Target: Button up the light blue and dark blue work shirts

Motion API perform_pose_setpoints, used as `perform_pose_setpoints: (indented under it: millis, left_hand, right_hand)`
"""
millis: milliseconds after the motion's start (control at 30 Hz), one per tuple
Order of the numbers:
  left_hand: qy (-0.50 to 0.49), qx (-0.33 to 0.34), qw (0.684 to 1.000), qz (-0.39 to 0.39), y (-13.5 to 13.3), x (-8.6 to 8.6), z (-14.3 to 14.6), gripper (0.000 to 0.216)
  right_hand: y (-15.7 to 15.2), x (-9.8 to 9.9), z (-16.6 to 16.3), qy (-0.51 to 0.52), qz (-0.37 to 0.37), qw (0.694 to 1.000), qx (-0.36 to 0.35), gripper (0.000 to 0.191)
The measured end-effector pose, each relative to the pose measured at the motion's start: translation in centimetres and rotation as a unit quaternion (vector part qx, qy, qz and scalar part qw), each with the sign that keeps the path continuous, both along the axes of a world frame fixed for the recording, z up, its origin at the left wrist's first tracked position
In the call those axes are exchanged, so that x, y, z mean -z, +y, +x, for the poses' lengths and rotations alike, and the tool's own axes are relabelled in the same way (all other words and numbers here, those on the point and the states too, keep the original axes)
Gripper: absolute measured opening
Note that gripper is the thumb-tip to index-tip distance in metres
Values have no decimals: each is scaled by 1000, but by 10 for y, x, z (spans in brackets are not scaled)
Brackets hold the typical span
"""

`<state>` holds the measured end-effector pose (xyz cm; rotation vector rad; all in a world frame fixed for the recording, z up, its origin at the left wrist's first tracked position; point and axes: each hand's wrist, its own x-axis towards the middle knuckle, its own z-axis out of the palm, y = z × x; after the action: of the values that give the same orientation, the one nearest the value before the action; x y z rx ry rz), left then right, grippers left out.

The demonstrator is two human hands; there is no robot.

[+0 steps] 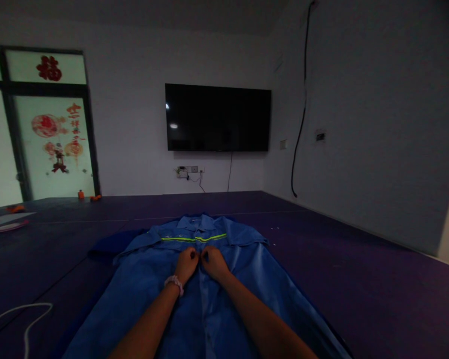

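Observation:
A blue short-sleeved work shirt (247, 264) with a yellow-green stripe across its chest lies spread face up, its collar at the far end. My left hand (187, 263), with a pink scrunchie (174, 284) on the wrist, pinches the front placket just below the stripe. Right beside it, my right hand (214, 263) pinches the other side of the placket. The fingers of both hands are curled closed, and the bit of cloth or button between them is too small to make out. Darker blue cloth (114, 244) shows beneath the shirt at the left.
A purple table surface (359, 279) stretches around the shirt. A white cable (41, 305) lies at the near left. Small orange items (81, 194) stand at the far left edge. A television (219, 118) hangs on the back wall; a black cable (303, 119) hangs on the right wall.

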<state>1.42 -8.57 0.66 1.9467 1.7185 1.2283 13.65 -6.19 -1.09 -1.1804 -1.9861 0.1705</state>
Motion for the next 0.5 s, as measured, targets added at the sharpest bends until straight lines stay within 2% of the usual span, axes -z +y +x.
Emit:
perform_pose_setpoints:
  millis: [500]
  left_hand:
    - [0,-31,1000,-5,-1,-1,4,17]
  right_hand:
    - [-3,-4,1,-6,-9,1000,-10,15]
